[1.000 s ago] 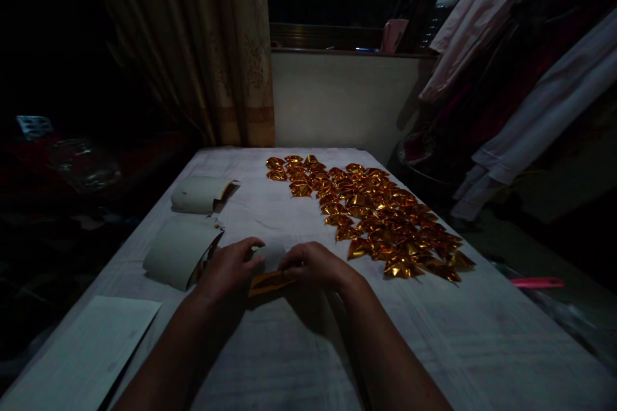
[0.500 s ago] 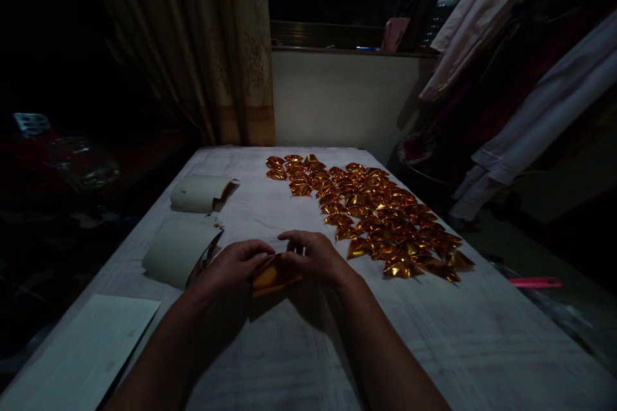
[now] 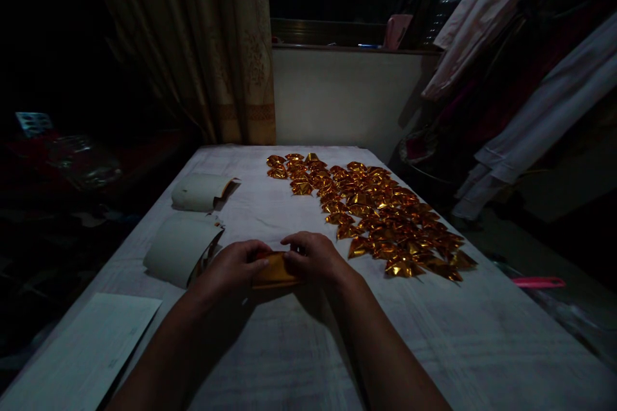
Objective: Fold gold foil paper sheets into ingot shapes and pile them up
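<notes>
Between my two hands is a folded piece of gold foil paper (image 3: 277, 270), held just above the cloth. My left hand (image 3: 237, 264) pinches its left end between thumb and fingers. At the right end, my right hand (image 3: 315, 255) grips it with the thumb on the near face and the fingers behind. Beyond my right hand lies a spread of shiny folded gold foil pieces (image 3: 380, 205), many of them touching or overlapping. Left of my left hand rest two curled grey-white sheets (image 3: 180, 250), with gold showing at their right edges.
A pale checked cloth (image 3: 409, 334) covers the table. A flat pale sheet or board (image 3: 80, 350) lies at the near left. Behind stand a curtain (image 3: 241, 77) and a sill with a pink mug (image 3: 398, 31). Clothes (image 3: 544, 115) hang at the right, above a pink handle (image 3: 538, 282).
The foil paper has been folded or tilted, so its face is now a flatter, lower band. My fingers have shifted slightly along its upper edge. The other pieces lie as before.
</notes>
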Demonstrator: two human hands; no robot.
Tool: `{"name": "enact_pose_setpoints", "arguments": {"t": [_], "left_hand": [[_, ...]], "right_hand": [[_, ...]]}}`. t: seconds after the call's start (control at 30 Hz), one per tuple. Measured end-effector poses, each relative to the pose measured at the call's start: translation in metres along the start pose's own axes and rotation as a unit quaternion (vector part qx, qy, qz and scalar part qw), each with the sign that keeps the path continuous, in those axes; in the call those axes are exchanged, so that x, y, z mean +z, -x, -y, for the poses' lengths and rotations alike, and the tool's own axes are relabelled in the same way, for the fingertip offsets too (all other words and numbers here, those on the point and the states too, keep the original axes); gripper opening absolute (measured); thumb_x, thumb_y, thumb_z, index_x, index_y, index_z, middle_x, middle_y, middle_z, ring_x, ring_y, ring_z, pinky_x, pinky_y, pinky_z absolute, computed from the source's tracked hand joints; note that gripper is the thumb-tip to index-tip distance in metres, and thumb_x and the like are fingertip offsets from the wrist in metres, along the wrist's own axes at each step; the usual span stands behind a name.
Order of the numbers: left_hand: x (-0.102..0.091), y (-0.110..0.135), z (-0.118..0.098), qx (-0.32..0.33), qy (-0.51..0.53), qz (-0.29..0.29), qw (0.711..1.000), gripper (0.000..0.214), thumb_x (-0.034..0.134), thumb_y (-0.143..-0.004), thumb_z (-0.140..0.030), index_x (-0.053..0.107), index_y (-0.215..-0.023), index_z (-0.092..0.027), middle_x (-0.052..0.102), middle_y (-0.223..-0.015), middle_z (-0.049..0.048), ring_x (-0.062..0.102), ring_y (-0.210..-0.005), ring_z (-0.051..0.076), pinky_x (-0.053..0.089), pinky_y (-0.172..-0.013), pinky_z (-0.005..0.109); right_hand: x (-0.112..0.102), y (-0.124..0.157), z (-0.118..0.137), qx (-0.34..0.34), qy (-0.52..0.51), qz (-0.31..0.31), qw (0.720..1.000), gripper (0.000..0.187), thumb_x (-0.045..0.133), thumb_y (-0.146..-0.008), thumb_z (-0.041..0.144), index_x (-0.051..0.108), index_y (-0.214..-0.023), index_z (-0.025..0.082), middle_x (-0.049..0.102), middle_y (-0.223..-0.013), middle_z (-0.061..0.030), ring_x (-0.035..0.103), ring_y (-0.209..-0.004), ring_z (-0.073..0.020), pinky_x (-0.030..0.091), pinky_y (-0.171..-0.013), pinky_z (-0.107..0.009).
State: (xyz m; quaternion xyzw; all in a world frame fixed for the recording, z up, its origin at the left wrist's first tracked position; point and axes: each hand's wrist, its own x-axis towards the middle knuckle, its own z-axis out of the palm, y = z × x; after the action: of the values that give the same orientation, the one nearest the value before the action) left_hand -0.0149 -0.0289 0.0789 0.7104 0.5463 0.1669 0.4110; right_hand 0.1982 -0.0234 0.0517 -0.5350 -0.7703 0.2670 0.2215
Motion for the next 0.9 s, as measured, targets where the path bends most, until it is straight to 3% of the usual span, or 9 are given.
{"name": "enact_pose_setpoints", "arguments": {"t": [0.3,0.6,0.9], "left_hand": [[-0.005,0.007,-0.014,0.011,-0.08,-0.054,0.995,0.029,0.054,-0.074,-0.036,0.075,-0.088,-0.022,0.077,-0.09,0.0041,0.068,-0.087,0.024,0.047,-0.077,0.031],[-0.006,0.003,-0.003,0.036,-0.055,-0.07,0.995,0.029,0.056,-0.073,-0.038,0.075,-0.088,-0.023,0.077,-0.086,0.0035,0.068,-0.085,0.025,0.05,-0.078,0.032],[-0.008,0.002,0.006,0.009,-0.064,-0.076,0.995,0.029,0.055,-0.077,-0.042,0.073,-0.088,-0.022,0.076,-0.086,0.0036,0.069,-0.082,0.023,0.047,-0.072,0.03]], "right_hand": [[-0.005,0.002,0.003,-0.022,0.061,0.019,0.998,0.026,0.066,-0.091,0.031,0.076,-0.114,0.025,0.07,-0.097,-0.0047,0.065,-0.09,-0.0179,0.045,-0.079,-0.027],[-0.006,0.002,-0.001,-0.036,0.029,0.006,0.999,0.013,0.069,-0.09,0.029,0.079,-0.096,0.023,0.068,-0.099,-0.0048,0.062,-0.088,-0.0165,0.044,-0.076,-0.026],[-0.01,0.002,-0.006,0.01,0.011,0.011,1.0,0.009,0.069,-0.088,0.021,0.078,-0.088,0.022,0.072,-0.085,-0.003,0.063,-0.077,-0.0156,0.042,-0.068,-0.025]]}}
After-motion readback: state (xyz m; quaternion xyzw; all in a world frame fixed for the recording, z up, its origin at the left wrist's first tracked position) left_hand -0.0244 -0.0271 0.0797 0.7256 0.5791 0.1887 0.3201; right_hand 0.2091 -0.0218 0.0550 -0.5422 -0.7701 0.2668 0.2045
